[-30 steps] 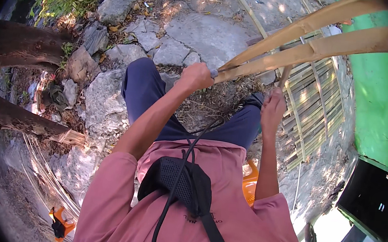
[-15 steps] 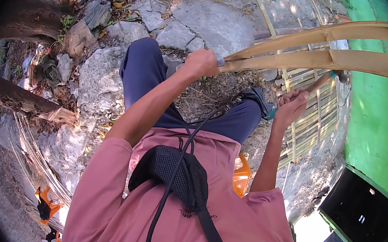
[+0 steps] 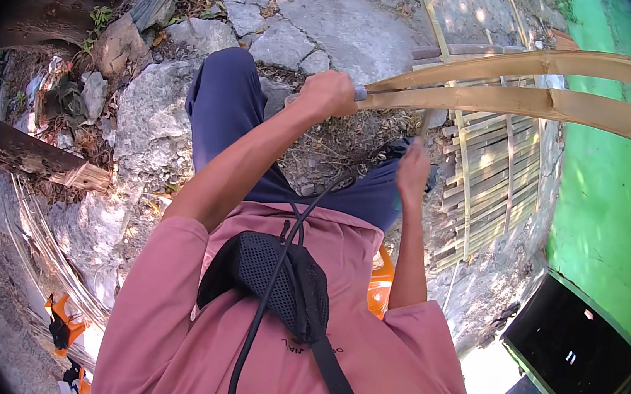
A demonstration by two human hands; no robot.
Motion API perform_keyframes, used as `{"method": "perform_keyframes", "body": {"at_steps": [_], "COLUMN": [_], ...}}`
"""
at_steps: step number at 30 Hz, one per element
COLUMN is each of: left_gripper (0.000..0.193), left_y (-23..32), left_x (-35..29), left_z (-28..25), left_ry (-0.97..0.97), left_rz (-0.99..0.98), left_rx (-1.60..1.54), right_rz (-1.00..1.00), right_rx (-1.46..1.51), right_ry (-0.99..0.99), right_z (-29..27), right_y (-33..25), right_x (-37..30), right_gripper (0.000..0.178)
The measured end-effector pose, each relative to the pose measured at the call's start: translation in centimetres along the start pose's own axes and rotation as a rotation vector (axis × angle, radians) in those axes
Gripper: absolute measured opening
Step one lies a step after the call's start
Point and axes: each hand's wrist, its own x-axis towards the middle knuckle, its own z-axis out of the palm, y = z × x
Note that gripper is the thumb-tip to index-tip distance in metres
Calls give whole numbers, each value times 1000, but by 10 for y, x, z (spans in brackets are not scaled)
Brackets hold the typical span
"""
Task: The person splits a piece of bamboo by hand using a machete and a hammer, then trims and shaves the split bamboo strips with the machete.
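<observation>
My left hand (image 3: pixel 329 93) is closed at the near end of a split bamboo pole (image 3: pixel 482 99). From there its two long halves spread apart toward the right. A small bluish-grey piece (image 3: pixel 360 94) shows between my fist and the split; I cannot tell what it is. My right hand (image 3: pixel 413 171), smeared by motion, grips a hammer (image 3: pixel 425 122) upright below the bamboo. The hammer's head is blurred and partly hidden near the lower strip.
A slatted bamboo panel (image 3: pixel 493 171) lies on the ground at right, beside a green wall (image 3: pixel 603 199). Flat stones (image 3: pixel 342 33) lie ahead. Cut logs (image 3: pixel 32 153) and thin bamboo strips (image 3: pixel 53 245) are at left. An orange plastic seat (image 3: pixel 380 286) shows beside me.
My right hand has swung the hammer left, from over the slatted panel to near the split end of the bamboo. My left hand keeps its hold, and the bamboo's far ends sit slightly lower.
</observation>
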Motion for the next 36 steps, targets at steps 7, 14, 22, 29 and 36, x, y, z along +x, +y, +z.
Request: {"method": "perform_keyframes", "body": {"at_steps": [7,14,22,29,36], "left_gripper": [40,39,41,42,41], "left_y": [-16,-2,-5,0,-14], "left_x": [-2,-11,1,13,11], "left_z": [1,3,2,11,11], "left_ry": [33,0,18,-1,37], "left_rz": [-70,-14,-44,-4,-21], "left_rx": [30,72,71,107,113], "right_rz": [48,-7,22,12,-9], "right_rx": [666,-24,491,169,395], "right_ry": [253,-109,273,5,343], "right_z": [-68,24,-58,-7,-69], "right_y": [-103,-26,-100,-24,-90], "right_x": [12,-8,0,-4,8], "right_gripper": [46,51,43,41,45]}}
